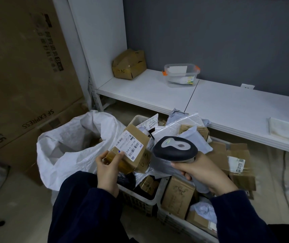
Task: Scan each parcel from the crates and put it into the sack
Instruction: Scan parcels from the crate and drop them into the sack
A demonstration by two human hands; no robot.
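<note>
**Parcel held up beside the scanner, over the crates**

The left hand (107, 170) grips a small cardboard parcel (137, 135) by its taped near end, thumb on top and fingers curled under. The parcel's white label (131, 146) with barcodes faces up. The right hand (205, 174) is wrapped round the handle of a scanner (175, 149), whose dark, rounded head sits just beside the parcel's right edge. Both sleeves are dark.

The parcel hangs above the left crate (136, 199), close to the mouth of the sack (66, 146). This white woven sack stands open just left of that crate. A second crate (166, 220) touches the first on its right. Both are heaped with cardboard boxes, grey mailing bags and a bubble envelope (180, 122).

Behind the crates runs a low white shelf (149, 92). On it sit a crumpled cardboard box (128, 64) and, well apart from it, a clear plastic tub (181, 74) with orange clips. Large cartons (26, 76) marked "SF EXPRESS" stand to the left of the sack.
</note>
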